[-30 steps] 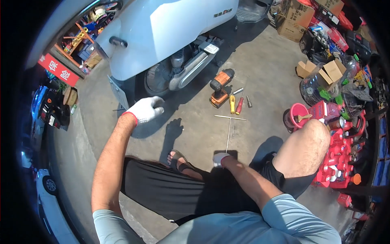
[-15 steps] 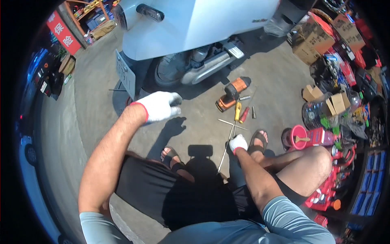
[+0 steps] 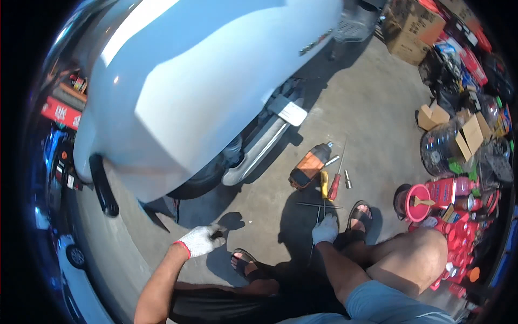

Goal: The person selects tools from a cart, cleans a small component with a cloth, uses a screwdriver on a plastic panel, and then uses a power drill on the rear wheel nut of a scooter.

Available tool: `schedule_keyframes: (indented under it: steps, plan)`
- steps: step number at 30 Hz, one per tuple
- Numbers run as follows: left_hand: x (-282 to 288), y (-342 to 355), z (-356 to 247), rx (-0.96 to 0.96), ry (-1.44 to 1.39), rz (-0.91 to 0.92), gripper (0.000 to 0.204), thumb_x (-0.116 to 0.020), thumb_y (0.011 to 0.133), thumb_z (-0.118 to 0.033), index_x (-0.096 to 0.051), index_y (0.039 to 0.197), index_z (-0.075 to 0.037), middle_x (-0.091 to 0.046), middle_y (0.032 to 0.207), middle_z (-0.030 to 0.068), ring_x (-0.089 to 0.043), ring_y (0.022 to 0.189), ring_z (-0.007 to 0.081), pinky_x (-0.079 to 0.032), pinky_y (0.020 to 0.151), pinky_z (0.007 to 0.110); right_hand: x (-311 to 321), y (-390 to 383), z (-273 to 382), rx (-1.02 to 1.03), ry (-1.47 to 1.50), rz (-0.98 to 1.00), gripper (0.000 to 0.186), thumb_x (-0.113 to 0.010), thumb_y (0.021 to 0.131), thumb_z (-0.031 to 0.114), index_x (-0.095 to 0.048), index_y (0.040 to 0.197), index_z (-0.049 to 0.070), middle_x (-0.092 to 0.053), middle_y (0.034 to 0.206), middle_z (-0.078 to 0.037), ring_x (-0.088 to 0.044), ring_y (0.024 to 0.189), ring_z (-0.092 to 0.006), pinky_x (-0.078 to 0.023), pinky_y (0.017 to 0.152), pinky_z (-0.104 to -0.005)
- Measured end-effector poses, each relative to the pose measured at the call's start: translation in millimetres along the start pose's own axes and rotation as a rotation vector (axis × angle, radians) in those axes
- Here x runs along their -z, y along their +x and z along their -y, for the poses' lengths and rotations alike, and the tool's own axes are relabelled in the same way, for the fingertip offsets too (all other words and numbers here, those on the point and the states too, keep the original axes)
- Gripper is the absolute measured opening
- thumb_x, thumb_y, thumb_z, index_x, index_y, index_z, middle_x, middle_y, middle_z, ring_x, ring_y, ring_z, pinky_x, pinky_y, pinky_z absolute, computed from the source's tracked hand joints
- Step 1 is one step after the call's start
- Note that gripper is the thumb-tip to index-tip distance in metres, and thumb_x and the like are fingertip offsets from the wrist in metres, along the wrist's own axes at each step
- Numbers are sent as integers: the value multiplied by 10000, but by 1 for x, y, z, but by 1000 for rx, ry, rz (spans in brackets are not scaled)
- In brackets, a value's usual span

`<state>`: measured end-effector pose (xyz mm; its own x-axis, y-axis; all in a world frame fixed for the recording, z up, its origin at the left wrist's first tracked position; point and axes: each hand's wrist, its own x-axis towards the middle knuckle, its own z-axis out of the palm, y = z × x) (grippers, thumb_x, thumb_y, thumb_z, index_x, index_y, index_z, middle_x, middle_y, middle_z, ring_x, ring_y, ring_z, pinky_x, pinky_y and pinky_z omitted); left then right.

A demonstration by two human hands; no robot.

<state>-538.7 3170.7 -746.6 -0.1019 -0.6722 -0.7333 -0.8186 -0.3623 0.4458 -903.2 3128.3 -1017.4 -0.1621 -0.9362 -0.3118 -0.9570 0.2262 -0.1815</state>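
Observation:
A pale scooter (image 3: 199, 86) fills the upper view, its silver exhaust (image 3: 251, 159) low along the rear wheel. My left hand (image 3: 199, 240), in a white glove with red cuff, hangs open over the concrete below the scooter's tail. At the lower middle my gloved right hand (image 3: 325, 229) is closed on a long metal T-handle wrench (image 3: 305, 205). Just beyond it lie an orange-black cordless driver (image 3: 310, 164), a yellow screwdriver (image 3: 324, 183), a red screwdriver (image 3: 334, 186) and a small socket (image 3: 348, 178). My sandalled feet are either side of my right hand.
Cardboard boxes (image 3: 413, 38), plastic jugs (image 3: 437, 151), a pink bucket (image 3: 418, 210) and red bottles (image 3: 464, 251) crowd the right side. A car (image 3: 75, 270) and a red sign (image 3: 60, 112) stand at the far left.
The view has shifted, so the scooter fills more of it. My right hand has moved forward toward the screwdrivers. My left hand remains open beside the scooter.

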Motion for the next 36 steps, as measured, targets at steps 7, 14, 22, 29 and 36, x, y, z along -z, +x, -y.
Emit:
schedule_keyframes:
  steps: [7,14,22,29,36]
  plan:
    - [19,47,-8,-112,212,-75,460,-615,922,-296,-565,1279,-11,-660,1158,248,-621,1108,397,-491,951,432,15,20,13,-153,79,100,279,-591,821,172,-576,1058,25,-624,1051,-223,-661,972,-388,-540,832,-464]
    - [21,36,-48,-197,404,-137,441,-595,926,-334,-577,1266,-55,-648,1162,226,-608,1102,391,-481,952,451,-4,0,11,-290,887,192,170,-566,919,177,-548,1001,30,-646,826,-174,-664,750,-334,-539,657,-435]
    - [3,-3,-34,-292,551,-231,518,-584,868,-145,-499,1377,-97,-562,1269,216,-559,1163,399,-474,974,456,78,-153,120,-314,1723,1324,79,-580,959,120,-600,910,62,-623,730,-96,-601,556,-214,-484,518,-352]
    - [-28,-20,-14,-216,471,57,340,-604,891,-204,-614,1210,-88,-661,1063,217,-623,1054,395,-487,921,452,155,-101,127,180,1431,1254,200,-557,967,146,-643,1046,-17,-620,739,-60,-563,544,-165,-421,450,-273]
    - [-32,-30,-62,-51,268,-104,466,-611,950,-397,-585,1054,56,-675,853,265,-669,851,423,-524,757,449,144,-65,180,220,1813,1106,167,-528,994,150,-647,1049,46,-577,696,-12,-525,546,-116,-436,511,-267]
